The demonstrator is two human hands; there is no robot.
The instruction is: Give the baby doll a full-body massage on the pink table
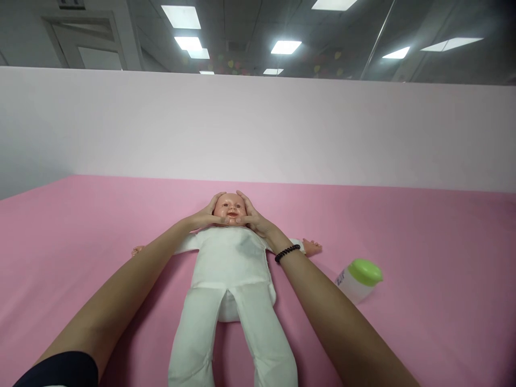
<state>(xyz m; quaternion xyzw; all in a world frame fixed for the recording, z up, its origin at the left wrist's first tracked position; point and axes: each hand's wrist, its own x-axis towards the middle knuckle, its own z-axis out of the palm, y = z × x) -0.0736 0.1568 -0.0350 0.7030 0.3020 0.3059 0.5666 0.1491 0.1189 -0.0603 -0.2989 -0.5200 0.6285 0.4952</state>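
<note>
A baby doll (234,258) with a white cloth body lies face up on a pink surface, its arms spread out and its legs toward me. My left hand (210,214) cups one side of the doll's head, with the thumb along the jaw. On the other side, my right hand (255,216) holds the head the same way, thumb near the chin. Both hands are curved around the head and touch it. The palms and the back of the head are hidden. A black beaded bracelet (287,252) circles my right wrist.
To the right of my right forearm lies a tilted translucent bottle (350,285) with a green cap, partly covered by the arm. The pink surface (435,258) runs back to a low white wall (258,129). Behind that are a dark glass pane and reflected ceiling lights.
</note>
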